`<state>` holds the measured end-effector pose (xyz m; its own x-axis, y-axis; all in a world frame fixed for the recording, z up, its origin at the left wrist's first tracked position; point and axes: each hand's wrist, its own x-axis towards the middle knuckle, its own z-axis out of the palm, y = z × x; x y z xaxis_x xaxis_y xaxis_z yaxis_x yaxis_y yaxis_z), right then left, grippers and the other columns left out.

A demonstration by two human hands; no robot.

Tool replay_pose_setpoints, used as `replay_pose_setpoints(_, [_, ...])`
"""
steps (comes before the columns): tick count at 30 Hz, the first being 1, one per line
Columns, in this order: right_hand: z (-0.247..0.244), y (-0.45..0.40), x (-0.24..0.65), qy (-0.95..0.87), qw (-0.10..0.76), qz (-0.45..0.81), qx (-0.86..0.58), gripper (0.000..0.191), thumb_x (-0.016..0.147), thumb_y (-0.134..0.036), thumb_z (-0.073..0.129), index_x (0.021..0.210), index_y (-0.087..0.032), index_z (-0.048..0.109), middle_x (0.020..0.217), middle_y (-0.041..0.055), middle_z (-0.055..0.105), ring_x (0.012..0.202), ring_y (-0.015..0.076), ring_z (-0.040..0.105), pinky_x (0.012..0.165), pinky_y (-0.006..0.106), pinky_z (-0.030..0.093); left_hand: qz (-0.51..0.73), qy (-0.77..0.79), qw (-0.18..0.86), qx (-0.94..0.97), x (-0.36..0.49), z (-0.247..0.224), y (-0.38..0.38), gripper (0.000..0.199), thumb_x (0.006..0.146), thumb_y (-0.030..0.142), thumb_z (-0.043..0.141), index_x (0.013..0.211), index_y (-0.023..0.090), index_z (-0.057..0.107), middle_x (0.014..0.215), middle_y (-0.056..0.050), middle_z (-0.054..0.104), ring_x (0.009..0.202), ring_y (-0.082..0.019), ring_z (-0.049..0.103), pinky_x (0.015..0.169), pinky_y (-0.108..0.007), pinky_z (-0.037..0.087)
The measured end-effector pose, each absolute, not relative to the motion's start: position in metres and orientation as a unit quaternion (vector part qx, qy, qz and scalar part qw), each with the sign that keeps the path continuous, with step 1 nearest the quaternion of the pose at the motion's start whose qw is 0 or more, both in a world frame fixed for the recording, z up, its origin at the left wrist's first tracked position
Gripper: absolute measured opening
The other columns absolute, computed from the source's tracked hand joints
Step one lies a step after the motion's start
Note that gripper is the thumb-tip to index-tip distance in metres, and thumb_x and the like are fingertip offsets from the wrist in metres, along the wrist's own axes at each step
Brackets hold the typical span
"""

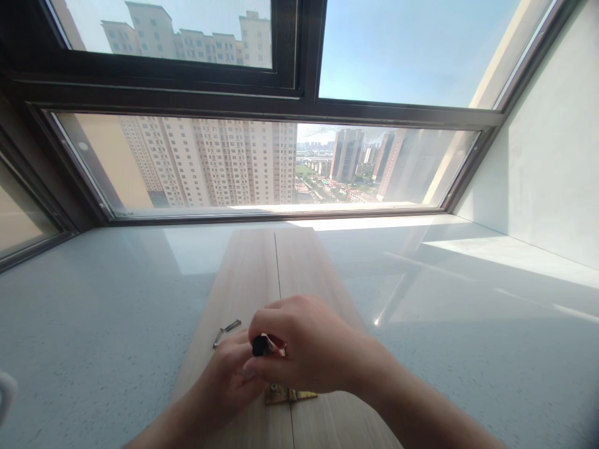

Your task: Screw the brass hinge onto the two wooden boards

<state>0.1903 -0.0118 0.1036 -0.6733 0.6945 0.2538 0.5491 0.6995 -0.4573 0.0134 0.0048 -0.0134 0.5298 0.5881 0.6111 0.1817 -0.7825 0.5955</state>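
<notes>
My right hand (306, 346) is closed around a black-handled tool that looks like a screwdriver (261, 345), with the handle's end facing me. Just left of it and partly underneath, my left hand (231, 365) has its fingers curled together; what they pinch is hidden. Below both hands a brass-coloured hinge (303, 395) lies across the seam between two pale wooden boards (255, 262), largely covered by the fingers. Loose screws (231, 325) rest on the left board beside my left hand.
The boards lie side by side on a speckled white sill (140, 299). Beyond stands a dark-framed window (262, 109) with tall buildings outside. A white wall (552, 156) borders the right side, and a white curved object (7, 396) shows at the left edge.
</notes>
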Motion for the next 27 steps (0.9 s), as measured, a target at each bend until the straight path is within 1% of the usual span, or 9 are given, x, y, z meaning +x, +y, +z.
replay_pose_setpoints(4, [0.1007,-0.0101,0.1891,-0.898,0.196,0.156,-0.361,0.028,0.076,-0.043,0.076,0.080,-0.018,0.064,0.069,-0.0026,0.060,0.060,0.0112,0.047,0.053,0.023,0.025,0.438,0.221,0.244,0.836,0.0126,-0.0122,0.0057,0.016,0.083,0.018,0.054,0.067,0.018,0.053,0.067,0.000,0.055,0.063,-0.014,0.055,0.068,-0.027,0.051])
replay_pose_setpoints(7, [0.1011,-0.0104,0.1897,-0.900,0.197,0.143,-0.363,0.034,0.076,-0.049,0.075,0.082,-0.018,0.064,0.071,-0.0018,0.061,0.060,0.0117,0.048,0.052,0.023,0.026,0.432,0.222,0.253,0.837,0.0106,-0.0136,0.0064,0.016,0.083,0.019,0.053,0.066,0.018,0.054,0.066,0.000,0.056,0.060,-0.014,0.053,0.066,-0.027,0.051])
replay_pose_setpoints(9, [0.1030,-0.0120,0.1906,-0.901,0.209,0.155,-0.346,0.030,0.077,-0.046,0.074,0.088,-0.019,0.065,0.074,-0.0016,0.063,0.063,0.0123,0.051,0.054,0.023,0.028,0.421,0.227,0.262,0.838,0.0096,-0.0142,0.0060,0.015,0.083,0.019,0.053,0.067,0.018,0.055,0.066,0.000,0.058,0.061,-0.015,0.055,0.067,-0.027,0.051])
replay_pose_setpoints(11, [0.1051,-0.0143,0.1913,-0.901,0.219,0.169,-0.335,0.021,0.080,-0.036,0.070,0.092,-0.020,0.066,0.076,-0.0014,0.065,0.066,0.0126,0.054,0.056,0.023,0.031,0.413,0.240,0.265,0.838,0.0096,-0.0136,0.0047,0.015,0.082,0.016,0.053,0.067,0.018,0.055,0.065,0.000,0.059,0.061,-0.015,0.056,0.068,-0.028,0.051])
replay_pose_setpoints(14, [0.1062,-0.0163,0.1915,-0.897,0.221,0.171,-0.343,0.011,0.079,-0.025,0.066,0.088,-0.019,0.067,0.075,-0.0014,0.064,0.065,0.0121,0.054,0.056,0.022,0.031,0.419,0.247,0.249,0.838,0.0110,-0.0118,0.0022,0.012,0.076,0.012,0.054,0.066,0.019,0.053,0.062,0.001,0.055,0.060,-0.015,0.055,0.068,-0.028,0.050])
replay_pose_setpoints(17, [0.1043,-0.0152,0.1907,-0.894,0.216,0.167,-0.355,0.014,0.077,-0.029,0.071,0.083,-0.018,0.064,0.071,-0.0023,0.062,0.062,0.0115,0.051,0.054,0.022,0.029,0.430,0.237,0.244,0.837,0.0128,-0.0099,0.0015,0.009,0.073,0.011,0.055,0.068,0.018,0.054,0.065,0.001,0.056,0.061,-0.015,0.055,0.067,-0.027,0.050])
replay_pose_setpoints(21, [0.1030,-0.0123,0.1902,-0.895,0.197,0.155,-0.369,0.027,0.076,-0.042,0.075,0.081,-0.018,0.063,0.068,-0.0030,0.059,0.059,0.0111,0.047,0.052,0.023,0.025,0.435,0.230,0.256,0.832,0.0133,-0.0080,0.0030,0.013,0.081,0.016,0.055,0.067,0.018,0.055,0.070,-0.001,0.058,0.063,-0.014,0.056,0.065,-0.025,0.049])
replay_pose_setpoints(24, [0.1051,-0.0127,0.1914,-0.897,0.191,0.149,-0.371,0.031,0.075,-0.047,0.074,0.083,-0.018,0.065,0.072,-0.0014,0.062,0.060,0.0122,0.048,0.053,0.023,0.026,0.425,0.225,0.264,0.836,0.0121,-0.0079,0.0034,0.016,0.082,0.019,0.053,0.067,0.018,0.056,0.068,-0.002,0.060,0.061,-0.015,0.056,0.064,-0.026,0.049])
replay_pose_setpoints(27, [0.1082,-0.0149,0.1931,-0.901,0.203,0.174,-0.341,0.026,0.077,-0.039,0.072,0.094,-0.019,0.068,0.078,0.0001,0.066,0.065,0.0137,0.053,0.055,0.023,0.031,0.411,0.232,0.268,0.840,0.0114,-0.0081,0.0026,0.011,0.079,0.016,0.053,0.070,0.018,0.058,0.068,-0.002,0.062,0.062,-0.016,0.057,0.065,-0.027,0.050])
